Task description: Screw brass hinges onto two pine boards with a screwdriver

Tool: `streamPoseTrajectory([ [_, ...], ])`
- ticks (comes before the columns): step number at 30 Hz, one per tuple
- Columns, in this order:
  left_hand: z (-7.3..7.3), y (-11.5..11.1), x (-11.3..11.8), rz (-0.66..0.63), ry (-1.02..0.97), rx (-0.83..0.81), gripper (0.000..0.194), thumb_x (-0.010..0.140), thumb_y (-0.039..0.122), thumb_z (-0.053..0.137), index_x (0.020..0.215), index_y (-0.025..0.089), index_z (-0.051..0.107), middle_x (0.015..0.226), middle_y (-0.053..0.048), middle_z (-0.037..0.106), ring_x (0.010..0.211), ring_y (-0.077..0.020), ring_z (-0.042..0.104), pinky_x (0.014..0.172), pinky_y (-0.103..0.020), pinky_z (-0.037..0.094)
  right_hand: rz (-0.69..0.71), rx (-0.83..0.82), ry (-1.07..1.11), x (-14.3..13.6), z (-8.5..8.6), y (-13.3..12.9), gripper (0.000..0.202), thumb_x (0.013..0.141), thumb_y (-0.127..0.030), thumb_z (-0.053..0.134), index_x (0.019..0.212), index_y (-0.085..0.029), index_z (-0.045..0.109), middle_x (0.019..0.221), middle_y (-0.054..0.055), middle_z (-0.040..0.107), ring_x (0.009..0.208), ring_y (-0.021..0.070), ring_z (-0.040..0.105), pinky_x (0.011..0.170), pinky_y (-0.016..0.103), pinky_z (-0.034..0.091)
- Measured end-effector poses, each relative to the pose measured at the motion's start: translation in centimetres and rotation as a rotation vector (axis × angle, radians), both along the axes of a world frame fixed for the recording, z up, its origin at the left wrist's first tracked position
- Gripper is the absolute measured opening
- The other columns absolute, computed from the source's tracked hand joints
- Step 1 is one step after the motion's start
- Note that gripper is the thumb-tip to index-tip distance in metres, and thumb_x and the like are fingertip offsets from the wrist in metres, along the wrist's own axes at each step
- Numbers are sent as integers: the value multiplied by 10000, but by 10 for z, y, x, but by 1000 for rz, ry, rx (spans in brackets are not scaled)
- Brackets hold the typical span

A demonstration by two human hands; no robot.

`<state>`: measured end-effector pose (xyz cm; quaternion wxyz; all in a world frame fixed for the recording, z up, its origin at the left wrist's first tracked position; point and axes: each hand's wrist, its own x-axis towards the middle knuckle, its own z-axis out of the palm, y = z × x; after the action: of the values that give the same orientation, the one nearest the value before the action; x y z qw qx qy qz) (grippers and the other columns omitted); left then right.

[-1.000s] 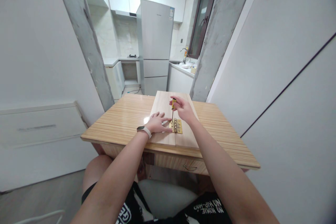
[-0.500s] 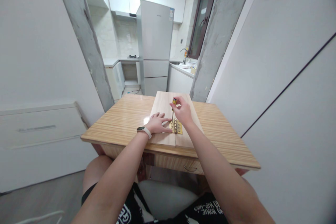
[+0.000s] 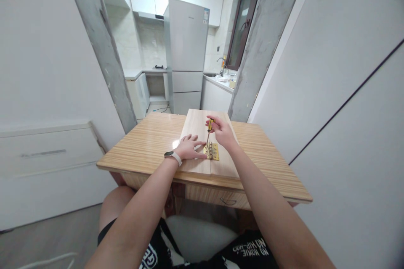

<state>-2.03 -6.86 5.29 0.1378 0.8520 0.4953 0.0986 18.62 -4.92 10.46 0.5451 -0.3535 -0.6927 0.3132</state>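
A brass-coloured hinge (image 3: pixel 214 151) lies across the seam between two pale wooden boards (image 3: pixel 197 122). My right hand (image 3: pixel 223 131) is closed around the yellow-and-black handle of a screwdriver (image 3: pixel 211 125). Its shaft slants down to the upper left part of the hinge; whether a screw sits under the tip is too small to tell. Flat on the left board, with fingers spread, my left hand (image 3: pixel 189 148) has its thumb and forefinger at the hinge's left edge. A band with a dark face is on the left wrist.
The boards rest on a wood-grain table (image 3: pixel 148 138) with a drawer handle (image 3: pixel 227 201) at its front. Beyond stand a grey fridge (image 3: pixel 186 42) and a counter with a tap (image 3: pixel 221 65). White panels flank both sides.
The screwdriver now tilts more to the right at its handle, and my right hand has turned and shifted slightly right. My left hand stays in place.
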Motion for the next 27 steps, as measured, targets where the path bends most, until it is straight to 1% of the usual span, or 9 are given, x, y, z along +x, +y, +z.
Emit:
streamPoseTrajectory([
  [3, 0, 1, 0, -1, 0, 2, 917, 726, 934, 611, 1515, 473, 533, 1721, -19, 321, 1597, -435, 203, 1289, -589, 161, -57, 7, 4, -2, -1, 2, 408, 934, -414, 596, 1289, -247, 708, 1067, 77, 773, 1013, 244, 737, 743, 363, 632],
  [7, -2, 2, 0, -11, -15, 10, 912, 727, 932, 609, 1511, 473, 539, 1715, -26, 332, 1593, -443, 208, 1287, -601, 153, -182, 95, -44, -7, 0, 0, 343, 901, -361, 654, 1215, -261, 749, 1054, 66, 777, 950, 247, 749, 811, 392, 623],
  [10, -2, 1, 0, -11, -20, 10, 911, 725, 931, 613, 1506, 468, 545, 1715, -25, 331, 1593, -443, 204, 1287, -604, 154, -261, 140, -87, -11, 5, -6, 320, 885, -363, 688, 1177, -250, 751, 992, 70, 769, 873, 246, 743, 738, 369, 612],
  [13, -2, 1, 0, -11, -18, 11, 907, 729, 930, 611, 1507, 468, 544, 1718, -23, 324, 1594, -445, 198, 1288, -603, 154, -283, 161, -125, -13, 10, -11, 289, 891, -387, 691, 1143, -251, 729, 968, 68, 752, 879, 246, 735, 680, 345, 601],
  [15, -1, 1, 0, -14, -16, 15, 907, 732, 935, 602, 1509, 472, 540, 1718, -24, 322, 1592, -446, 204, 1287, -600, 155, -238, 147, -106, -14, 11, -13, 272, 905, -402, 676, 1131, -254, 704, 1028, 72, 750, 934, 246, 736, 674, 334, 602],
  [17, -1, 1, -1, -17, -12, 13, 910, 732, 939, 597, 1513, 476, 534, 1718, -25, 322, 1590, -447, 208, 1288, -597, 153, -160, 102, -48, -13, 10, -12, 273, 916, -415, 658, 1136, -254, 676, 1095, 77, 749, 993, 246, 736, 668, 321, 605],
  [20, -2, 1, -1, -16, -10, 5, 915, 728, 939, 603, 1514, 478, 531, 1718, -23, 322, 1592, -446, 201, 1290, -596, 146, -66, 26, 21, -10, 7, -8, 332, 917, -425, 650, 1204, -259, 646, 1109, 75, 749, 1036, 240, 736, 665, 300, 602],
  [23, -3, 3, -2, -16, -16, 10, 913, 724, 938, 611, 1510, 480, 536, 1714, -26, 330, 1592, -448, 205, 1287, -599, 148, -4, -13, 41, -4, 4, -4, 352, 926, -426, 628, 1227, -247, 662, 1112, 86, 746, 1064, 238, 731, 686, 295, 596],
  [27, -6, 4, -2, -17, -11, 19, 908, 727, 931, 617, 1508, 475, 542, 1715, -29, 331, 1586, -455, 217, 1286, -596, 154, 88, -26, 43, 1, 2, 1, 397, 929, -391, 603, 1287, -235, 674, 1176, 113, 743, 1136, 253, 706, 716, 311, 593],
])
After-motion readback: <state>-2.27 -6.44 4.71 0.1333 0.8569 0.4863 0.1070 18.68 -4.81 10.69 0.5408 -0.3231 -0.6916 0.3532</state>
